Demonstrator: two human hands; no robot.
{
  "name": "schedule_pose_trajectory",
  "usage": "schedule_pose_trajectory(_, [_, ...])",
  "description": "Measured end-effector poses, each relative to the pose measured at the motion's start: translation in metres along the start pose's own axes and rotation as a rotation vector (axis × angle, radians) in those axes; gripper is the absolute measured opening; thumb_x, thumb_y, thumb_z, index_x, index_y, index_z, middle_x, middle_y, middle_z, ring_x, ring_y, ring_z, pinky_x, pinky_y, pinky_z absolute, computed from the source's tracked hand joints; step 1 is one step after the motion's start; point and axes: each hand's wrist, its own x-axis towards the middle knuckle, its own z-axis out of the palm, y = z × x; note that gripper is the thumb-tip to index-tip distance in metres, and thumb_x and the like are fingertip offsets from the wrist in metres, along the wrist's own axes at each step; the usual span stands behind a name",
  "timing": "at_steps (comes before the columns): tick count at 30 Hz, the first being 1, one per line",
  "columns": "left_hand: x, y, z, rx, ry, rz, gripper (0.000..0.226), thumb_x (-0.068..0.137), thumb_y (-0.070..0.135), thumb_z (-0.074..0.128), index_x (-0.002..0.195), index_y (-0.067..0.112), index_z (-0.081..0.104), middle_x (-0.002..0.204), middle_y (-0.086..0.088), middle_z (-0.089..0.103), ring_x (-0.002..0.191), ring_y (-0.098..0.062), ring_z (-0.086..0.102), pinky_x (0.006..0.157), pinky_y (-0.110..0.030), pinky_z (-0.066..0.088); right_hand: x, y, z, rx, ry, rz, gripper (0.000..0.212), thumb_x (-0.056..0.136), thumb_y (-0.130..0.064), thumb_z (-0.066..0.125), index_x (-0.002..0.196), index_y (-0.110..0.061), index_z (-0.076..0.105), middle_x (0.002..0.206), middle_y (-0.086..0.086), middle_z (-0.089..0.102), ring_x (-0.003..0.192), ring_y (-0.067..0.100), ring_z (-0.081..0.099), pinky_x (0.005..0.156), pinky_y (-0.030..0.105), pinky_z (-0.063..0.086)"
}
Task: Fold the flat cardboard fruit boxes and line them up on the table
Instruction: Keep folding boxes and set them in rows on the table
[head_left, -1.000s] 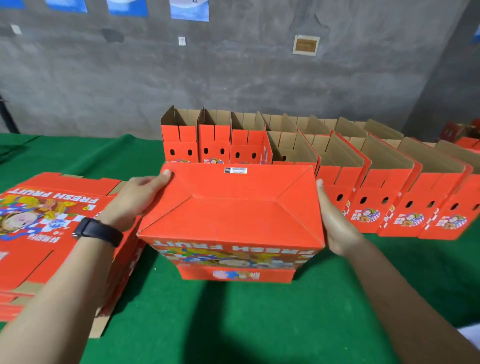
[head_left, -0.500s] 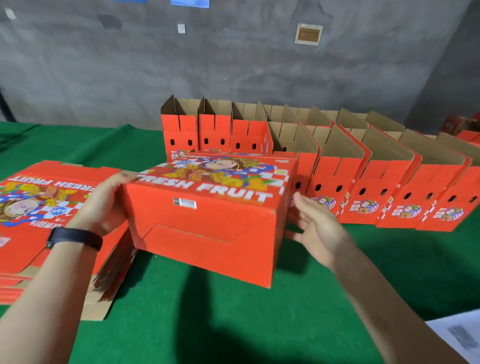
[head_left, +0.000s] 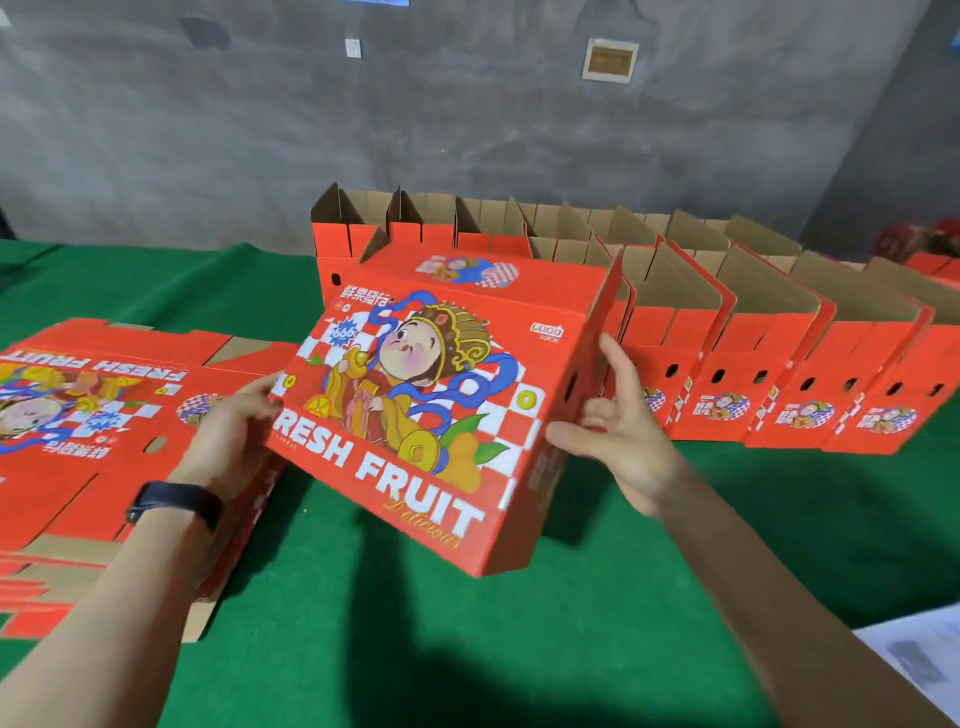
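Observation:
A folded red fruit box (head_left: 431, 410) with a cartoon figure and "FRESH FRUIT" print is tilted above the green table, its printed face toward me. My left hand (head_left: 228, 431) holds the box's left end, fingers against its side. My right hand (head_left: 618, 436) is at the box's right end with fingers spread and loosely bent, touching the side panel. A row of several folded boxes (head_left: 727, 358) with open tops stands behind. A stack of flat boxes (head_left: 93, 431) lies at the left.
The green cloth table (head_left: 415, 623) has bare room in front of me. A grey concrete wall (head_left: 467, 130) rises behind the row. White paper (head_left: 919, 660) lies at the lower right corner. More red boxes (head_left: 930, 244) sit far right.
The box has been turned from bottom-up through its side until its printed front faces me. My right hand came off, then returned to the right end.

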Motion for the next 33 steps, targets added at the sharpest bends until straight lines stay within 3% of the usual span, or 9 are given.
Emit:
schedule_pose_trajectory(2, [-0.003, -0.003, 0.019, 0.178, 0.074, 0.003, 0.028, 0.089, 0.000, 0.045, 0.109, 0.010, 0.062, 0.081, -0.001, 0.075, 0.066, -0.011, 0.070, 0.056, -0.016, 0.054, -0.001, -0.001, 0.009, -0.099, 0.096, -0.125, 0.106, 0.047, -0.031, 0.089, 0.127, -0.064, 0.028, 0.101, 0.011, 0.063, 0.097, 0.023, 0.060, 0.087, 0.035, 0.051])
schedule_pose_trajectory(6, [-0.005, -0.012, 0.050, 0.452, 0.089, 0.002, 0.065, 0.091, 0.027, 0.061, 0.148, 0.013, 0.031, 0.150, -0.004, 0.036, 0.134, -0.019, 0.039, 0.104, -0.031, 0.032, -0.007, 0.022, 0.041, -0.349, 0.113, -0.273, 0.105, 0.061, -0.017, 0.086, 0.131, -0.067, 0.025, 0.119, -0.020, 0.042, 0.112, 0.015, 0.045, 0.083, 0.023, 0.050])
schedule_pose_trajectory(9, [-0.016, -0.012, 0.070, 0.238, -0.027, -0.031, 0.085, 0.076, 0.066, 0.055, 0.146, 0.024, 0.033, 0.150, 0.004, 0.035, 0.135, -0.022, 0.038, 0.102, -0.051, 0.036, -0.018, 0.055, 0.067, -0.579, 0.089, -0.336, 0.103, 0.068, -0.012, 0.079, 0.135, -0.063, 0.021, 0.125, -0.019, 0.040, 0.121, 0.009, 0.034, 0.103, 0.032, 0.038])
schedule_pose_trajectory(13, [-0.031, -0.015, 0.080, 0.138, -0.149, -0.093, 0.096, 0.051, 0.094, 0.048, 0.130, 0.039, 0.054, 0.132, 0.014, 0.057, 0.119, -0.013, 0.053, 0.084, -0.048, 0.050, -0.036, 0.102, 0.083, -0.697, 0.049, -0.345, 0.096, 0.076, -0.008, 0.070, 0.140, -0.056, 0.018, 0.134, 0.006, 0.040, 0.130, 0.021, 0.029, 0.112, 0.033, 0.026])
schedule_pose_trajectory(20, [-0.055, -0.011, 0.080, 0.090, -0.170, -0.162, 0.106, 0.051, 0.082, 0.062, 0.144, 0.036, 0.036, 0.146, 0.008, 0.042, 0.133, -0.024, 0.041, 0.101, -0.064, 0.035, -0.051, 0.137, 0.083, -1.001, -0.072, -0.316, 0.084, 0.089, -0.017, 0.058, 0.146, -0.045, 0.004, 0.141, 0.008, 0.043, 0.131, 0.026, 0.036, 0.109, 0.044, 0.035])
schedule_pose_trajectory(24, [-0.059, -0.006, 0.087, 0.297, -0.152, -0.042, 0.090, 0.054, 0.072, 0.066, 0.136, 0.046, 0.039, 0.130, 0.009, 0.054, 0.117, -0.016, 0.055, 0.084, -0.047, 0.051, -0.049, 0.136, 0.081, -1.011, -0.057, -0.369, 0.084, 0.086, -0.017, 0.060, 0.144, -0.041, 0.004, 0.128, 0.008, 0.056, 0.112, 0.030, 0.054, 0.090, 0.042, 0.050])
schedule_pose_trajectory(27, [-0.057, 0.000, 0.091, 0.304, -0.121, 0.034, 0.035, 0.072, 0.037, 0.061, 0.101, 0.056, 0.058, 0.108, -0.003, 0.066, 0.086, -0.013, 0.068, 0.063, -0.032, 0.055, -0.047, 0.145, 0.075, -1.025, -0.190, -0.262, 0.088, 0.095, -0.023, 0.046, 0.139, -0.053, -0.024, 0.150, 0.009, 0.032, 0.133, 0.030, 0.036, 0.107, 0.043, 0.038])
schedule_pose_trajectory(30, [-0.045, -0.002, 0.083, 0.182, -0.083, 0.028, 0.040, 0.087, 0.016, 0.053, 0.116, 0.043, 0.058, 0.110, -0.006, 0.068, 0.096, -0.026, 0.066, 0.080, -0.046, 0.055, -0.038, 0.155, 0.073, -1.094, -0.287, -0.169, 0.095, 0.098, -0.022, 0.042, 0.124, -0.058, -0.043, 0.158, 0.005, 0.006, 0.141, 0.029, 0.019, 0.109, 0.044, 0.034])
schedule_pose_trajectory(33, [-0.026, -0.001, 0.076, 0.259, 0.043, 0.092, 0.037, 0.084, 0.028, 0.060, 0.121, 0.026, 0.062, 0.109, -0.009, 0.070, 0.099, -0.027, 0.064, 0.090, -0.054, 0.051, -0.018, 0.155, 0.078, -1.205, -0.331, -0.164, 0.105, 0.094, -0.015, 0.047, 0.123, -0.054, -0.046, 0.157, 0.007, 0.004, 0.139, 0.030, 0.018, 0.108, 0.045, 0.033])
